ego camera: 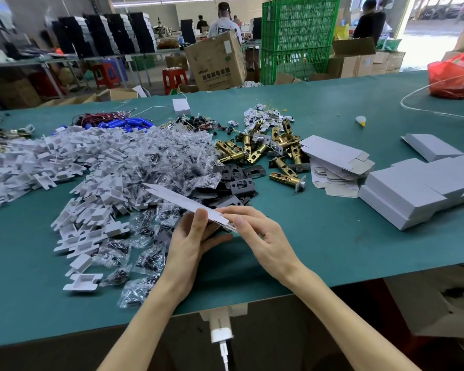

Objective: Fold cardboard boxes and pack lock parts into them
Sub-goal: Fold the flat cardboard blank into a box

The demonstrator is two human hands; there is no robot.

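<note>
You've got the flat box blank (177,197) up off the table (319,236), edge-on to you, just near of centre, over the near side of the parts heap. Its far tip points far-left and its near end sits between your hands. On the left hand (190,242) the grip is closed on the blank, thumb on the near face and fingers curled behind it. On the right hand (260,236) the grip pinches the blank's near-right end with the fingertips. Under and left of the blank are clear bags of small dark parts (150,167), spread from centre towards the near edge. Left of those a big heap of white plastic inserts (65,162) runs to the left edge. Just far-right of the blank lie black strike plates (241,180), with brass latches (255,149) beyond them. Right of the latches is a stack of flat blanks (338,162), just beside the folded grey boxes (413,194) at the right edge. On the far side of the table are blue cylinders (134,123) with red wires. A red plastic bag (453,76) sits far right on the table. A white charger (220,329) hangs at the near table edge, cable running down. Off the table, far away, are green crates (298,36), a brown carton (217,65) and people standing.
</note>
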